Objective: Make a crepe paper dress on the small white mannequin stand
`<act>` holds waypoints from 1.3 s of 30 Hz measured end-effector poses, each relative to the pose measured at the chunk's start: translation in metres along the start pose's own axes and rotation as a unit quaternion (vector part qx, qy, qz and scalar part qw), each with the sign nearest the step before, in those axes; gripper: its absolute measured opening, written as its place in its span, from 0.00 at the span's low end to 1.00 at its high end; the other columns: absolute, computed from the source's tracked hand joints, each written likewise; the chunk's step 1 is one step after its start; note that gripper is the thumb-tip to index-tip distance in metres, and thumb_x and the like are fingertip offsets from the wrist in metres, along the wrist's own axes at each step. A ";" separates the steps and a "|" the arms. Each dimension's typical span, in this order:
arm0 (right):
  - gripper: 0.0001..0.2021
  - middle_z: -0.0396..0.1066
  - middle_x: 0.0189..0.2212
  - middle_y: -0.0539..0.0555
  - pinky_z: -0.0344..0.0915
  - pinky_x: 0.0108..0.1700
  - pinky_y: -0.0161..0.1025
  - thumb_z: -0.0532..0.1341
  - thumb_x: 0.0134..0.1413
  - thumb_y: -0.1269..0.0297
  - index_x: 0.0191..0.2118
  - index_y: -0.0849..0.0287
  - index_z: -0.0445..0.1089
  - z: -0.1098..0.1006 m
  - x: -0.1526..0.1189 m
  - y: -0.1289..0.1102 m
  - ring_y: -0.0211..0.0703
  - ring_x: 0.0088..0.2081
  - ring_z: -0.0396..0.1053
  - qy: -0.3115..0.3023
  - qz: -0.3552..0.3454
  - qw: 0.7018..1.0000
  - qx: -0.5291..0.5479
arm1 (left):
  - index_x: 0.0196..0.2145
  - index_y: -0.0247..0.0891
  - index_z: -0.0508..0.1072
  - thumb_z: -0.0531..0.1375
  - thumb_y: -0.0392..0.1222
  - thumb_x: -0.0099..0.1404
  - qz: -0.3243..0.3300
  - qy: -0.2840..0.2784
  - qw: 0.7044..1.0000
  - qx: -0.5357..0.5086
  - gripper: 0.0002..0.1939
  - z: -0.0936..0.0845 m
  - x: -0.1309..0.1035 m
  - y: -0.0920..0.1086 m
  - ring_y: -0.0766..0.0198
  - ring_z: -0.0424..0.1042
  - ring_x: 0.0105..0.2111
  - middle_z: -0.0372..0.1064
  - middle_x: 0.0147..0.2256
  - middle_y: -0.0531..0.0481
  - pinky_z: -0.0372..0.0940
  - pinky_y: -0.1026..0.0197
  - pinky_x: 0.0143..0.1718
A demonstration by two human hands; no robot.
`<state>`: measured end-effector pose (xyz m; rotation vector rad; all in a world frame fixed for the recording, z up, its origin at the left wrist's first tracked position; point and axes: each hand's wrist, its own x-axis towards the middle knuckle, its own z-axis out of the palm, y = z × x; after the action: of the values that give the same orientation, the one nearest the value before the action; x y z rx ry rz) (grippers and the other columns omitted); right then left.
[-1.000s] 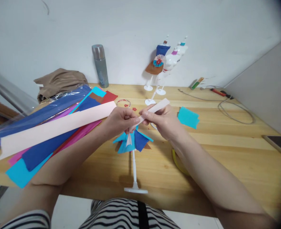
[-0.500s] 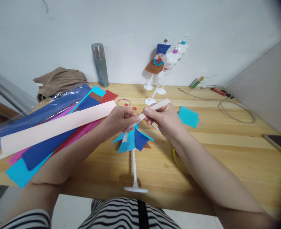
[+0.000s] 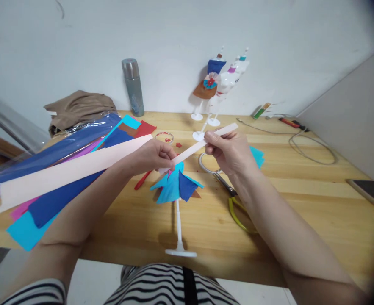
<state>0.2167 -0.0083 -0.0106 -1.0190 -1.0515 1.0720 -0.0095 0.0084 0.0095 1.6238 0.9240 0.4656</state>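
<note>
A narrow pale pink paper strip (image 3: 189, 152) stretches slantwise between my two hands. My left hand (image 3: 156, 156) pinches its lower end, and my right hand (image 3: 226, 149) grips it farther up, with a short end sticking out beyond the fingers. Just under my left fingers stands a small white dress-form stand (image 3: 179, 233) wearing a skirt of light blue pieces (image 3: 170, 188) with a dark blue panel (image 3: 187, 186). Its upper part is partly hidden by my left hand. Yellow-handled scissors (image 3: 233, 207) lie below my right hand, partly covered by the forearm.
Coloured crepe paper sheets (image 3: 62, 169) are piled at the left, near brown cloth (image 3: 81, 108). A flask (image 3: 133, 89) and several dressed stands (image 3: 216, 67) are by the wall. A white tape roll (image 3: 202, 163), red pen (image 3: 142, 181), cable (image 3: 314, 159) and phone (image 3: 371, 190) lie about.
My right hand has moved right and slid along the strip, so a longer stretch shows between my hands. My left hand has shifted slightly left. The tape roll and scissors are more exposed.
</note>
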 end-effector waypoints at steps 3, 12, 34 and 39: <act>0.18 0.71 0.19 0.50 0.57 0.20 0.37 0.78 0.39 0.47 0.22 0.54 0.76 -0.006 0.004 0.001 0.34 0.19 0.61 -0.004 0.000 1.000 -0.005 | 0.25 0.35 0.81 0.67 0.33 0.50 0.009 -0.008 1.000 -0.005 0.02 -0.008 0.003 -0.004 0.69 0.70 0.20 0.74 0.20 0.51 0.60 0.70 0.21; 0.20 0.67 0.17 0.49 0.54 0.21 0.38 0.81 0.32 0.49 0.20 0.53 0.73 -0.008 0.009 0.001 0.34 0.19 0.59 0.041 -0.032 0.999 0.007 | 0.25 0.34 0.76 0.66 0.37 0.56 0.006 -0.021 0.998 0.057 0.05 -0.024 0.003 -0.005 0.70 0.72 0.19 0.75 0.21 0.50 0.62 0.72 0.19; 0.17 0.79 0.30 0.48 0.73 0.27 0.33 0.77 0.44 0.46 0.34 0.51 0.79 -0.022 0.022 0.015 0.34 0.26 0.73 -0.021 -0.009 0.992 0.124 | 0.24 0.33 0.71 0.62 0.27 0.63 0.012 0.203 0.979 -0.007 0.10 -0.025 0.003 0.007 0.75 0.56 0.14 0.62 0.13 0.58 0.50 0.71 0.17; 0.18 0.75 0.26 0.47 0.71 0.31 0.39 0.81 0.36 0.58 0.36 0.50 0.80 -0.016 0.016 0.012 0.38 0.27 0.72 -0.046 -0.046 0.995 0.076 | 0.25 0.33 0.71 0.62 0.26 0.60 0.042 0.238 0.970 -0.031 0.08 -0.025 0.006 0.005 0.75 0.56 0.14 0.61 0.13 0.59 0.49 0.71 0.17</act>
<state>0.2325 0.0075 -0.0231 -0.7998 -1.0631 1.1140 -0.0221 0.0290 0.0199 1.5240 1.1801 0.9624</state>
